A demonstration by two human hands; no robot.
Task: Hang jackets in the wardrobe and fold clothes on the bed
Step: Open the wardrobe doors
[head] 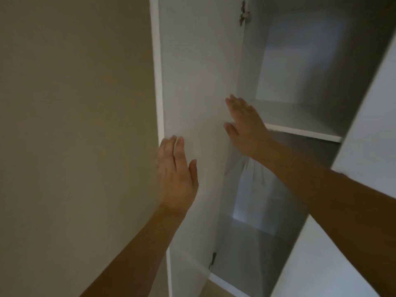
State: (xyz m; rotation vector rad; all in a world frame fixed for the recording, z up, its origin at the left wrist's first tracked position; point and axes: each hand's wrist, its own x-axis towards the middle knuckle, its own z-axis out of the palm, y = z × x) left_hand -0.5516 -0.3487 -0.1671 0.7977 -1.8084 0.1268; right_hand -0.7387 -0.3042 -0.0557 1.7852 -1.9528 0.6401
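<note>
A white wardrobe stands open before me. Its left door is swung out toward me. My left hand lies flat with straight fingers near the door's outer edge. My right hand reaches further in, fingers straight, at the door's hinge side in front of the shelf. Below the shelf hangs a pale garment, partly hidden by my right forearm. Neither hand holds anything.
A beige wall fills the left side. A metal hinge sits at the top of the door. The wardrobe's right door is swung open at the right. A strip of wooden floor shows at the bottom.
</note>
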